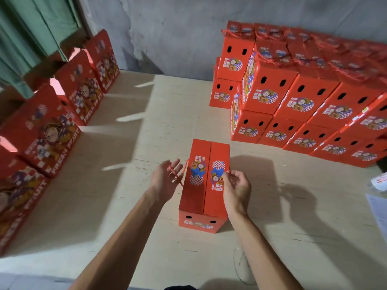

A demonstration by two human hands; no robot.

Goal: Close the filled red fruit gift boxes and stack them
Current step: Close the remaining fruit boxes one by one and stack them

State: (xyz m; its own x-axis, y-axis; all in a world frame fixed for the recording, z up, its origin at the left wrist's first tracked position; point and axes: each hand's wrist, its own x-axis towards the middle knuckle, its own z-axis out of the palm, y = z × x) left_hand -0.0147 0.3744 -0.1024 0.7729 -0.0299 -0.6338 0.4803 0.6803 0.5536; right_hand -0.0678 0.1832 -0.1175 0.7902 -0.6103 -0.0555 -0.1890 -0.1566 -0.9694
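Observation:
A red fruit gift box (204,185) stands on the wooden table (146,122) in front of me, its two top flaps folded down and meeting along the middle. My left hand (166,178) is at the box's left side with fingers spread, and the red cord handle (178,176) runs across them. My right hand (236,187) is at the box's right side, fingers curled, pinching the cord on that side. A large stack of closed red boxes (303,97) fills the far right of the table.
A row of open red boxes (52,130) lines the table's left edge, flaps raised. Papers (379,208) lie at the right edge. A grey wall stands behind, green curtains hang at the upper left.

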